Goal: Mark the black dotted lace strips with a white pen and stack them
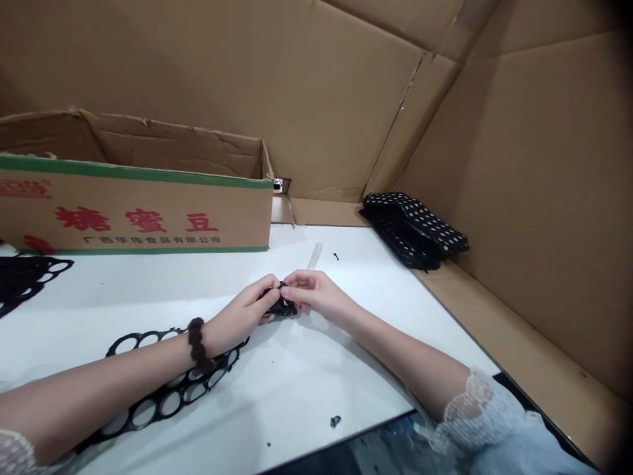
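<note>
My left hand (250,307) is closed around a small black openwork piece (285,307), its thumb pressing on top. Thumb and fingers of my right hand (311,290) pinch the upper right edge of the same piece. Both hands meet just above the white table, and the fingers cover much of what they hold. Beneath my left forearm lies a black sheet with round holes (171,402), partly hidden by the arm. A pale translucent stick (315,254) lies just beyond my right hand.
A cardboard box (148,218) with red lettering stands at the back left of the white table (297,396). More black holed material (30,274) lies at the left edge. Black white-dotted sheets (415,227) rest by the right cardboard wall (554,198). Small black scraps (335,421) dot the tabletop.
</note>
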Demonstrator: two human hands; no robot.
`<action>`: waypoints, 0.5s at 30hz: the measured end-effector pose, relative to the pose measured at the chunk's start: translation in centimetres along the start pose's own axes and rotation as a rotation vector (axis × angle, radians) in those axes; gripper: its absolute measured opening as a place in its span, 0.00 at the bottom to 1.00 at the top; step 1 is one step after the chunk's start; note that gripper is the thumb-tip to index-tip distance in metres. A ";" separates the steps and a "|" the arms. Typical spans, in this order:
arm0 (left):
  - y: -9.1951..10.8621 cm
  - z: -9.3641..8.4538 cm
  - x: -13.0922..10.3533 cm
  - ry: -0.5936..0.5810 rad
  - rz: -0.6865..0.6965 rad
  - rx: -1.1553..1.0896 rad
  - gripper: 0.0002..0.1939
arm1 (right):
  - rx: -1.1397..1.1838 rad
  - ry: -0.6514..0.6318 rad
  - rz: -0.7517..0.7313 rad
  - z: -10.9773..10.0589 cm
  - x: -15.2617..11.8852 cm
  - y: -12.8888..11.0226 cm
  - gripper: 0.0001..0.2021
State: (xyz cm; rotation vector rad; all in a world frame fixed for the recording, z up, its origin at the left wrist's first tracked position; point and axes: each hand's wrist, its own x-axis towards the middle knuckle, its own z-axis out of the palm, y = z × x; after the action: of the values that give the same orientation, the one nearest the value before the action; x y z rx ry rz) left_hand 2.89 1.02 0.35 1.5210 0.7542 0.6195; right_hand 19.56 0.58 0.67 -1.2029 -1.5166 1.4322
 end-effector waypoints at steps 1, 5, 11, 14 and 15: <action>0.0 0.0 0.0 -0.001 0.005 0.010 0.14 | 0.039 -0.010 0.012 -0.2 0.1 0.0 0.13; 0.1 0.1 -0.3 0.015 0.041 0.234 0.14 | 0.089 0.072 -0.044 -1.3 0.2 -0.3 0.12; 0.1 0.1 -0.3 0.036 0.031 0.141 0.14 | -0.265 0.110 -0.221 -1.1 -0.8 -1.0 0.14; 0.1 0.1 -0.3 0.007 0.006 0.034 0.15 | -0.510 0.065 -0.325 -0.3 -1.2 -0.9 0.13; 0.1 0.1 -0.3 0.006 -0.003 0.022 0.15 | -0.580 0.088 -0.366 -0.2 -1.3 -0.8 0.13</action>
State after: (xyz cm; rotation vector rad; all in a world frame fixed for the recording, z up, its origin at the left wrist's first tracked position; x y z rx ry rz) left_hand 2.82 0.72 0.49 1.5383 0.7696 0.6159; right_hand 20.01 -0.58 1.63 -1.2012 -2.0386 0.7082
